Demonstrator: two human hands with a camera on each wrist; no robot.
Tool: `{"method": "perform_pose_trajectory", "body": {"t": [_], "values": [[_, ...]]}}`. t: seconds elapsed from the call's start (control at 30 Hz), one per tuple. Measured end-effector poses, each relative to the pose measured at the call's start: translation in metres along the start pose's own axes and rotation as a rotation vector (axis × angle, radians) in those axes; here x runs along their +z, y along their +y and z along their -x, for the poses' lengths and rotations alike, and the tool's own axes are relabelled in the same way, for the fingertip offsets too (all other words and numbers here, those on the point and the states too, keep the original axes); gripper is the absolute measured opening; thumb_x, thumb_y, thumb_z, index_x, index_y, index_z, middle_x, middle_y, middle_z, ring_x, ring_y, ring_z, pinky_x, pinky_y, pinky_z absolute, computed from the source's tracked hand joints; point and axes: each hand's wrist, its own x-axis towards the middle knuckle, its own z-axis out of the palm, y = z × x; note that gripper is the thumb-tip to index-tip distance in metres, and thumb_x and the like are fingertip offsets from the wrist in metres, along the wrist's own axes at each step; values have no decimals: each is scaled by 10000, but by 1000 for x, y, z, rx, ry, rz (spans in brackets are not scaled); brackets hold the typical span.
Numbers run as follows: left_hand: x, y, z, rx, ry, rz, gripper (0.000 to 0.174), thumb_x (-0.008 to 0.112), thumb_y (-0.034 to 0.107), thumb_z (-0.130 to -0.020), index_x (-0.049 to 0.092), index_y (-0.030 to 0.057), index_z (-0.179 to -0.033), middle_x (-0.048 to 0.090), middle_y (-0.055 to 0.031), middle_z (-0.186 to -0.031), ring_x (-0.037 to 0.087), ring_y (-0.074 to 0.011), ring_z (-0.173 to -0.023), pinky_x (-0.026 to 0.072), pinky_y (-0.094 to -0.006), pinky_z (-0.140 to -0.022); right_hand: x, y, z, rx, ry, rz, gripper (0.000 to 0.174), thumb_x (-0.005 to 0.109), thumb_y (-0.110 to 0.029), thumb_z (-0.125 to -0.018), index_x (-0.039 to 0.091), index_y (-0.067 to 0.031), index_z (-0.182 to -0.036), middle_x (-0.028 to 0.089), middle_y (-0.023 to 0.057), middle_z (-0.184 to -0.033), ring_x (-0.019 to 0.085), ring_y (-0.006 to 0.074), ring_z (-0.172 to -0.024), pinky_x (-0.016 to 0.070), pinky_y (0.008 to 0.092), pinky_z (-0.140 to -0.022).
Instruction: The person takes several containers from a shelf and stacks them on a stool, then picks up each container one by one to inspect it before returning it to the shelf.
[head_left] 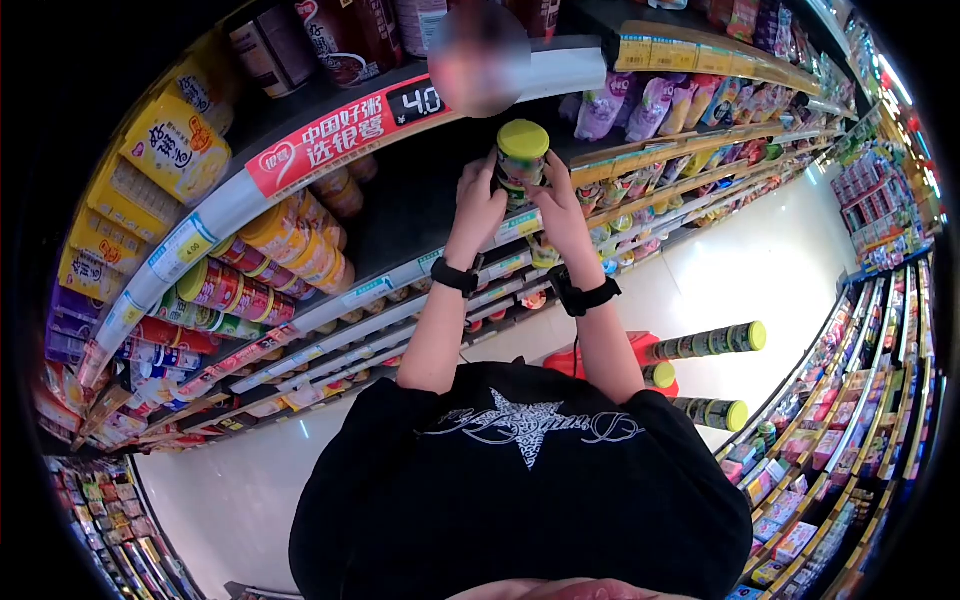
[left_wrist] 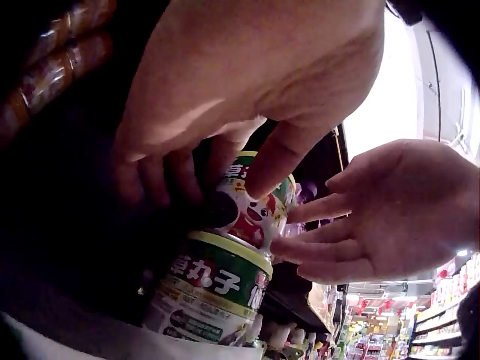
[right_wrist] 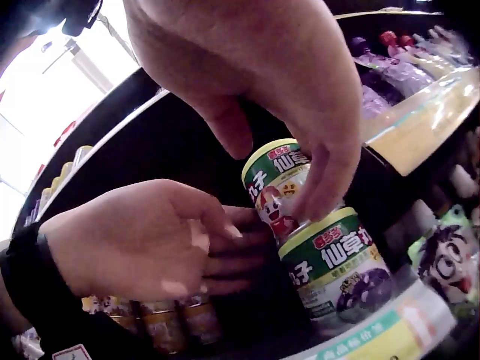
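Two green-and-white cans stand stacked at the shelf's front edge, the upper can [head_left: 522, 140] [left_wrist: 259, 214] [right_wrist: 279, 187] with a yellow-green lid, the lower can [left_wrist: 210, 285] [right_wrist: 337, 270] beneath it. My left hand [head_left: 478, 208] [left_wrist: 255, 82] [right_wrist: 142, 244] is at the stack's left side, thumb beside the upper can, fingers fairly straight and partly in shadow. From the other side my right hand [head_left: 562, 212] [left_wrist: 412, 214] [right_wrist: 262, 67] has its extended fingertips against the upper can, near where the cans meet. Neither hand visibly curls round a can.
Yellow-lidded and orange cans [head_left: 290, 245] lie left on the same shelf, behind a price rail [head_left: 345, 130]. Bagged snacks [head_left: 655, 105] hang at the right. Below, several can stacks [head_left: 710, 340] extend from a red container [head_left: 640, 350] above the floor. More stocked shelves [head_left: 830, 440] line the aisle.
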Motion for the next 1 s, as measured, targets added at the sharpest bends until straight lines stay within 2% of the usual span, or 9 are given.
{"method": "perform_pose_trajectory", "body": {"t": [0.3, 0.4, 0.5, 0.63, 0.67, 0.73, 0.8, 0.9, 1.0], "values": [[-1, 17, 14, -17, 10, 11, 615, 489, 0, -746, 381, 69, -1348, 443, -186, -1202, 433, -340, -1134, 340, -377, -990, -6, 3, 6, 74, -68, -83, 675, 417, 8, -789, 183, 2, -1422, 368, 157, -1382, 539, 188, -1083, 417, 268, -887], [-5, 23, 18, 4, -6, -55, 571, 491, 8, -749, 428, 43, -1316, 457, -184, -1179, 440, -326, -1108, 341, -376, -980, -9, 2, 12, 46, -30, -50, 608, 415, -38, -806, 272, -3, -1396, 420, 149, -1341, 553, 194, -1063, 426, 262, -864], [-7, 41, 26, -74, 0, -144, 534, 494, 13, -750, 467, 22, -1283, 473, -178, -1155, 437, -315, -1085, 333, -379, -974, -17, -12, 26, 86, 44, -59, 525, 402, -54, -809, 386, -2, -1331, 486, 139, -1273, 564, 190, -1030, 434, 255, -840], [9, 44, 32, -77, 58, -174, 529, 501, 7, -752, 470, 35, -1279, 476, -169, -1130, 421, -320, -1087, 317, -394, -975, -38, -24, 42, 118, 92, -88, 427, 373, -40, -820, 513, -16, -1223, 577, 116, -1149, 568, 169, -982, 436, 262, -833], [14, 51, 34, -58, 98, -114, 524, 503, 2, -752, 468, 34, -1274, 474, -166, -1130, 422, -318, -1088, 316, -391, -974, -47, -16, 43, 36, 85, -95, 410, 385, -46, -829, 526, -27, -1213, 580, 106, -1145, 569, 157, -971, 433, 259, -833], [24, 78, 37, -20, 171, 13, 514, 506, -9, -752, 464, 34, -1262, 470, -161, -1130, 423, -313, -1090, 316, -386, -973, -58, -32, 57, 88, 155, -122, 394, 399, -64, -838, 530, -29, -1209, 585, 93, -1145, 567, 148, -967, 433, 256, -818], [37, 104, 38, 19, 210, 128, 498, 498, -32, -750, 461, 31, -1242, 468, -137, -1128, 442, -268, -1069, 344, -355, -939, -75, -42, 66, 53, 210, -31, 378, 410, -91, -851, 533, -33, -1203, 594, 79, -1135, 567, 140, -965, 430, 257, -802], [62, 121, 37, 7, 71, 267, 495, 489, -45, -754, 461, 35, -1242, 465, -120, -1111, 454, -231, -1032, 361, -325, -904, -108, -49, 87, 59, 338, 8, 371, 409, -104, -856, 531, -38, -1200, 597, 70, -1132, 571, 141, -951, 425, 256, -803], [97, 141, 44, 10, -51, 385, 487, 475, -41, -766, 458, 31, -1247, 469, -120, -1153, 472, -237, -1040, 364, -335, -921, -143, -57, 114, 42, 475, 30, 352, 414, -110, -864, 531, -33, -1187, 601, 76, -1116, 571, 135, -939, 425, 256, -805]]}}
